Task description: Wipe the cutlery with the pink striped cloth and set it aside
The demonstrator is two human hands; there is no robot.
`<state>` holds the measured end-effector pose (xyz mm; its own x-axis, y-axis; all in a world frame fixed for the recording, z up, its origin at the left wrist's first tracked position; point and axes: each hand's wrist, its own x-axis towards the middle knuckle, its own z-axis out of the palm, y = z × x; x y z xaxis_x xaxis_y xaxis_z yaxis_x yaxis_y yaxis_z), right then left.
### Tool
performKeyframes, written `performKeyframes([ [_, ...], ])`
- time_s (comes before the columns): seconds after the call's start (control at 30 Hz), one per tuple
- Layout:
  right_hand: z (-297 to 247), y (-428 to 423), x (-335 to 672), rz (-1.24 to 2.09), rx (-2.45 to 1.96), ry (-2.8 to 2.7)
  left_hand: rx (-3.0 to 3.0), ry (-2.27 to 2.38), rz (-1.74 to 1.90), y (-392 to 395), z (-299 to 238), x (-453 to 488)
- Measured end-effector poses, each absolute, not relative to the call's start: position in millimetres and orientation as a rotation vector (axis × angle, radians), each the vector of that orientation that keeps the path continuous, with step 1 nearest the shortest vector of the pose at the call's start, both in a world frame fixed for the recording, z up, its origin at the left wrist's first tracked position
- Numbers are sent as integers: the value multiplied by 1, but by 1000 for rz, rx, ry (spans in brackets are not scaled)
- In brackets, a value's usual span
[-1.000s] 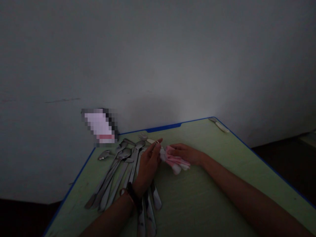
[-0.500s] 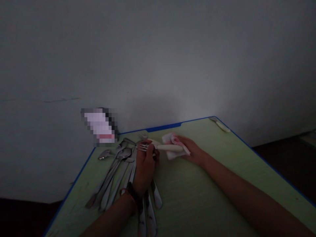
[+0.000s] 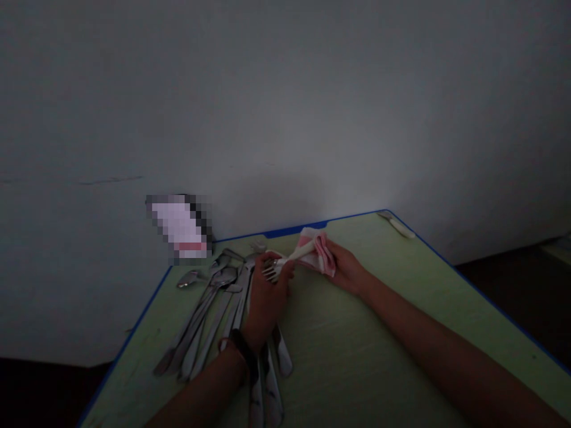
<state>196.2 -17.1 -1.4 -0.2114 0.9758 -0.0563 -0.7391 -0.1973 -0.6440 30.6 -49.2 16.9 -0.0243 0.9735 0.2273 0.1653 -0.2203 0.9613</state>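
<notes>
A fork (image 3: 303, 251) with a pale handle is held above the table, its tines pointing left. My left hand (image 3: 270, 291) is closed around the fork near its head, and the tines show beside the thumb. A pink and white cloth (image 3: 317, 249) is wrapped round the end of the handle, with my right hand (image 3: 343, 267) closed on it from the right. The folds hide the handle's tip and most of the right fingers. Beneath and beside my left hand lies a pile of metal cutlery (image 3: 218, 309), with spoons and several long handles visible.
The pale green table (image 3: 357, 345) has a blue edge and stands against a grey wall (image 3: 285, 107). A pale-handled utensil (image 3: 399, 227) lies at the far right corner. A blurred-out phone-like object (image 3: 178, 226) leans at the far left corner.
The cloth has closed round the handle's end, which earlier lay bare across it. The fork has tilted, its handle end rising, and my left hand has shifted slightly right.
</notes>
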Motion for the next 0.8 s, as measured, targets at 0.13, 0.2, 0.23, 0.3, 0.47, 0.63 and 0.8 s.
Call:
performKeyframes([
  [0.13, -4, -14, 195, 1621, -619, -588, 1551, 1182, 1204, -54, 18, 33],
  [0.2, -5, -13, 194, 1562, -665, -566, 1571, 1161, 1163, -56, 20, 34],
  [0.23, -6, -13, 194, 1533, -687, -547, 1580, 1156, 1150, -57, 21, 34],
  [0.3, -6, -13, 194, 1488, -716, -501, 1609, 1172, 1113, -58, 23, 33],
  [0.47, -5, -12, 195, 1473, -705, -435, 1859, 1279, 895, -57, 23, 32],
  [0.63, -4, -12, 196, 1546, -638, -456, 2008, 1264, 693, -59, 18, 34],
  [0.8, -3, -17, 197, 1617, -582, -592, 2009, 1246, 700, -59, 16, 34],
])
